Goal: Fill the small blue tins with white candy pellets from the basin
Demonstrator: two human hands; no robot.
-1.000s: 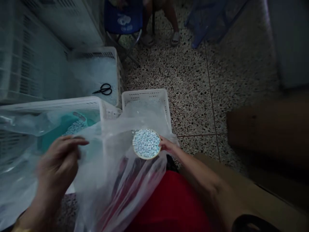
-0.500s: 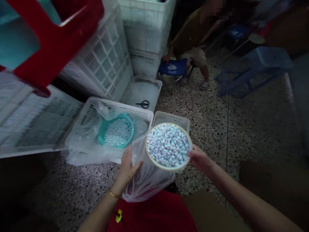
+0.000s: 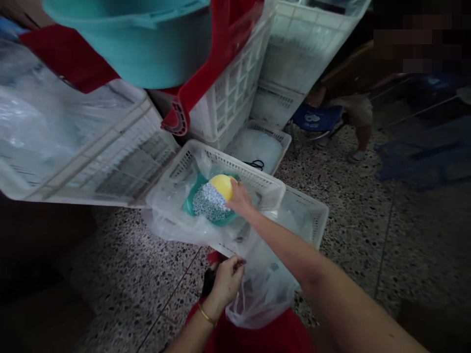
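Note:
My right hand (image 3: 241, 198) grips a small yellow bowl (image 3: 222, 186), tilted over a teal basin (image 3: 189, 203). Small pale blue and white pieces (image 3: 209, 205) lie heaped in the basin, against the bowl's lower left edge. The basin rests on clear plastic in a white slotted crate (image 3: 235, 164). Closer to me, my left hand (image 3: 228, 279) has its fingers curled together at the edge of a clear plastic bag (image 3: 263, 289). The bag hangs over the front of the crates, above my red clothing.
A red stand (image 3: 198, 73) holds a large teal tub (image 3: 147, 44) at upper left. White crates (image 3: 239, 83) are stacked behind. Black-handled scissors (image 3: 255, 164) lie in a back crate. At right, a person sits near a blue folding stool (image 3: 312, 117).
My right hand has carried the full bowl left to the teal basin and tipped it. My left hand has drawn back toward me and its fingers have closed. The view has shifted left.

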